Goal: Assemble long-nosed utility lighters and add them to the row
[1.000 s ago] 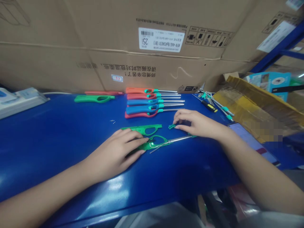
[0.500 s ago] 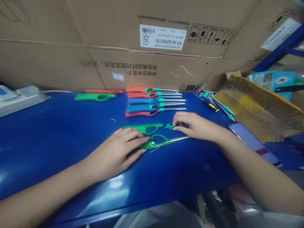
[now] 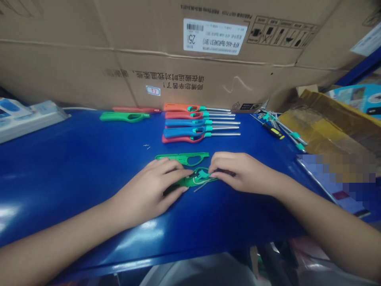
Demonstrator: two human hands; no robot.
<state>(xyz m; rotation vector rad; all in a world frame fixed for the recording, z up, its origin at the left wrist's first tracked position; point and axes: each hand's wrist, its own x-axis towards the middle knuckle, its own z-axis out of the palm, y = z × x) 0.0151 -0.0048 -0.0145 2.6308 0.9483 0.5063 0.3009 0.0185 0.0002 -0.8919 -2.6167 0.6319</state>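
Head view: left hand (image 3: 149, 192) pressing flat on open green plastic lighter half-shell (image 3: 190, 181); right hand (image 3: 238, 171) pinching small teal trigger piece (image 3: 203, 173) just above it. Seating step; next, needs careful alignment into shell.

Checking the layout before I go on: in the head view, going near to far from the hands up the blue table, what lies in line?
Open green lighter half under both hands, separate green shell, row of five assembled lighters, cardboard box.

1. A small assembly workshop or stockroom: a blue counter (image 3: 74, 167) carries a row of finished gas lighters (image 3: 193, 123) and a screwdriver (image 3: 273, 131).
2. Labelled shipping cartons (image 3: 178, 59) stand stacked behind.
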